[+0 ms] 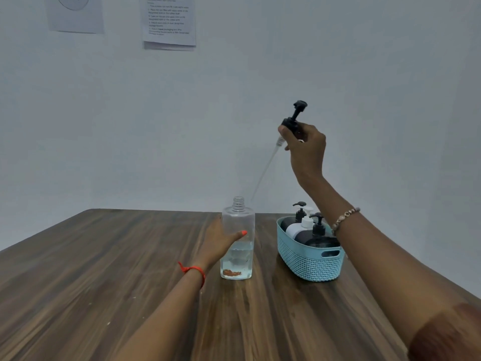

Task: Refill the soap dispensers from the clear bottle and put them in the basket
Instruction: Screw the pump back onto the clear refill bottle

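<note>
While two sheets hang on the wall at upper left, a sheet with a circle (75,14) and a printed sheet (169,20), your work sits lower on the one wooden table (104,256). Your left hand (217,242), with a red thread (192,269) at the wrist, wraps the single clear bottle (239,220), thumb across its front. The bottle stands upright on the table, its neck uncapped, with liquid filling only the lower part.

Your right hand (305,145) is raised well above the table and pinches the black collar of one pump head (294,121). Its dip tube (265,170) slants down to the left, the tip hanging in the air above and just right of the bottle's neck. A beaded bracelet (343,217) circles that wrist.

Just right of the bottle stands one light blue basket (309,265). You can count three dispensers in it: a dark dispenser at the back (287,222), a white dispenser (296,229) and a dark dispenser in front (321,242). Another white pump top shows behind them; your arm hides the rest.
</note>
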The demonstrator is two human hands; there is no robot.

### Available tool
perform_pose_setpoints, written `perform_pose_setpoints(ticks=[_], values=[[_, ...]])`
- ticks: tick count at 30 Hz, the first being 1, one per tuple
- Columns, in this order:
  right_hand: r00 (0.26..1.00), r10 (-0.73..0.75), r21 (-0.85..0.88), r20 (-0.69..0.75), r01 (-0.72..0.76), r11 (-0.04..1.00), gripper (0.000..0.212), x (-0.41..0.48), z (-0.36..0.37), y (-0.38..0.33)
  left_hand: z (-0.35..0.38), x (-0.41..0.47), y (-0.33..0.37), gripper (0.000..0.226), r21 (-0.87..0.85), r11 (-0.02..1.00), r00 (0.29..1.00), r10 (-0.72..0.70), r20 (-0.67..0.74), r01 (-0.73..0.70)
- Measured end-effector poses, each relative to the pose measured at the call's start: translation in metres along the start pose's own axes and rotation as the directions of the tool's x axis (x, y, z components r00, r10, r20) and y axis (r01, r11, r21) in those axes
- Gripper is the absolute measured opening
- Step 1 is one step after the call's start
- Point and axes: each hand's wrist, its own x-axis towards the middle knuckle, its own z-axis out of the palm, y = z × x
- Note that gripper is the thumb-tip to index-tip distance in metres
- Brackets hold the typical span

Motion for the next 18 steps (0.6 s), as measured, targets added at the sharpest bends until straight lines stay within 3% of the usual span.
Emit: perform_pose_setpoints(ticks=[3, 10, 18], values=[[1.000, -0.010, 0.019, 0.021, 0.009, 1.000, 0.017, 0.003, 0.009, -0.004, 0.006, 0.006, -0.005, 0.055, -0.024, 1.000, 1.000, 0.001, -0.003, -0.001], [0.995, -0.010, 0.030, 0.104, 0.007, 1.000, 0.012, 0.004, 0.024, -0.007, 0.009, 0.014, -0.015, 0.060, -0.041, 0.999, 1.000, 0.005, -0.028, -0.006], [0.941, 0.133, -0.112, 0.312, -0.102, 0.988, 0.016, -0.011, 0.037, 0.028, 0.010, 0.019, -0.026, 0.065, -0.064, 0.998, 1.000, -0.009, -0.018, 0.008]])
